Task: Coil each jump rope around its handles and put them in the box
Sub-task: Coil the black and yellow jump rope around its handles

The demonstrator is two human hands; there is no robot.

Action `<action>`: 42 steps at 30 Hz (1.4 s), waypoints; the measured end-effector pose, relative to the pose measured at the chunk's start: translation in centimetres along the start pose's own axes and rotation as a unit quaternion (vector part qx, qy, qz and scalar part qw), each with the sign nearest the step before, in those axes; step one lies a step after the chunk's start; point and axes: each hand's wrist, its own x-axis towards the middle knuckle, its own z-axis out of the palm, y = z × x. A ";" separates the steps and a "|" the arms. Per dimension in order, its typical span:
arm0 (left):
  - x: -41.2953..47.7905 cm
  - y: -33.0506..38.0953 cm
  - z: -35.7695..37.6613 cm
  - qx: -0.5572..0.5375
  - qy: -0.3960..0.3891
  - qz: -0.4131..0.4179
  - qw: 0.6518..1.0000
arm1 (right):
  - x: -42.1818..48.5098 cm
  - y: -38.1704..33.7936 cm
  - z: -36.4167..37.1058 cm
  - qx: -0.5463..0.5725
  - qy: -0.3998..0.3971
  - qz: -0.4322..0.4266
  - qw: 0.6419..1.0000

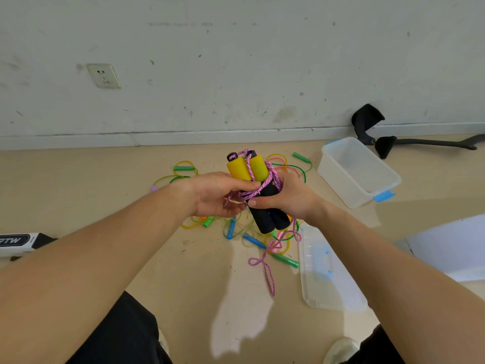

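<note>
Mid-coil: right hand clenched round the paired yellow-black handles at centre, left hand pinching the pink cord across them, loose tail hanging near; next, wind it in, then drop into the clear box far right.

Bare room, scuffed wall, wall socket

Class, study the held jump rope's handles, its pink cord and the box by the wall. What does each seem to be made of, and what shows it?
The handles: probably foam, matte yellow and black, no shine, soft rounded ends.
The cord: woven textile, perhaps braided nylon or cotton; its pink-and-purple plait pattern shows.
The box: translucent plastic, smooth and slightly glossy, with blue clips.
</note>
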 end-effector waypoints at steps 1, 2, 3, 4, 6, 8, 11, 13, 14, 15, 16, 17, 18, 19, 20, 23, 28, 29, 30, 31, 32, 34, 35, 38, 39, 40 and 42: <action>0.1 0.0 -0.1 -0.004 0.000 -0.003 1.000 | 0.1 0.2 0.0 -0.010 0.001 -0.003 1.000; 0.1 -0.1 -0.3 -0.007 0.005 -0.004 1.000 | 0.2 0.3 -0.1 -0.016 0.003 -0.004 1.000; 0.3 -0.1 -0.5 -0.012 0.009 -0.004 1.000 | 0.3 0.5 -0.1 -0.020 0.005 -0.003 1.000; 0.4 -0.1 -0.7 -0.016 0.012 -0.004 1.000 | 0.4 0.7 -0.1 -0.022 0.007 -0.002 1.000; 0.4 -0.1 -1.0 -0.020 0.012 -0.004 1.000 | 0.5 0.8 -0.1 -0.025 0.007 0.002 1.000; 0.4 -0.2 -1.2 -0.010 0.023 -0.002 1.000 | 0.5 0.8 -0.2 -0.032 0.003 0.004 0.999; 0.2 -0.1 -1.7 0.033 0.054 0.012 0.998 | 0.3 0.9 -0.4 -0.052 -0.018 0.011 0.998; 0.2 0.0 -2.0 0.052 0.072 0.047 0.995 | 0.1 0.9 -0.3 -0.066 -0.033 0.018 0.997; 0.3 0.1 -2.1 0.051 0.077 0.067 0.994 | 0.1 0.9 -0.2 -0.075 -0.037 0.018 0.996; 0.3 0.2 -2.0 0.047 0.080 0.084 0.992 | 0.2 1.0 -0.1 -0.083 -0.041 0.020 0.995; 0.3 0.2 -2.1 0.045 0.084 0.099 0.990 | 0.2 1.0 0.0 -0.095 -0.045 0.023 0.994; 0.4 0.3 -2.0 0.049 0.087 0.111 0.989 | 0.3 1.0 0.0 -0.109 -0.049 0.026 0.992; 0.4 0.3 -2.0 0.058 0.091 0.118 0.987 | 0.3 0.9 0.1 -0.123 -0.055 0.028 0.990; 0.4 0.3 -2.0 0.072 0.095 0.120 0.986 | 0.3 0.9 0.2 -0.134 -0.065 0.030 0.988; 0.5 0.2 -2.0 0.091 0.098 0.118 0.984 | 0.3 0.9 0.3 -0.143 -0.075 0.031 0.986; 0.6 -0.3 -1.7 0.154 0.099 0.116 0.976 | 0.2 0.6 0.6 -0.166 -0.094 0.030 0.981; 0.9 -0.5 -1.6 0.195 0.116 0.130 0.965 | 0.3 0.8 0.3 -0.187 -0.083 0.047 0.978; 0.9 -0.5 -1.6 0.197 0.115 0.130 0.965 | 0.4 0.8 0.2 -0.193 -0.077 0.052 0.977; 1.0 -0.6 -1.6 0.199 0.114 0.129 0.965 | 0.5 0.8 0.1 -0.201 -0.073 0.052 0.975; 1.0 -0.6 -1.6 0.203 0.116 0.129 0.964 | 0.5 0.7 0.1 -0.208 -0.067 0.050 0.974; 1.1 -0.7 -1.7 0.210 0.120 0.128 0.962 | 0.6 0.7 0.0 -0.219 -0.057 0.047 0.973; 1.4 -0.9 -2.0 0.230 0.131 0.124 0.956 | 0.6 0.5 -0.2 -0.240 -0.019 0.043 0.970; 1.5 -1.0 -2.2 0.243 0.136 0.120 0.953 | 0.6 0.3 -0.4 -0.250 0.004 0.039 0.967; 1.9 -1.5 -2.5 0.276 0.150 0.104 0.944 | 0.6 -0.6 -1.1 -0.241 0.070 0.040 0.967; 2.0 -1.6 -2.4 0.293 0.156 0.101 0.938 | 0.6 -1.0 -1.2 -0.223 0.080 0.040 0.971; 2.1 -1.6 -2.2 0.315 0.165 0.101 0.929 | 0.6 -1.5 -1.2 -0.210 0.079 0.034 0.974; 2.5 -1.8 -1.9 0.347 0.182 0.105 0.914 | 0.3 -2.2 -0.4 -0.218 0.057 0.009 0.974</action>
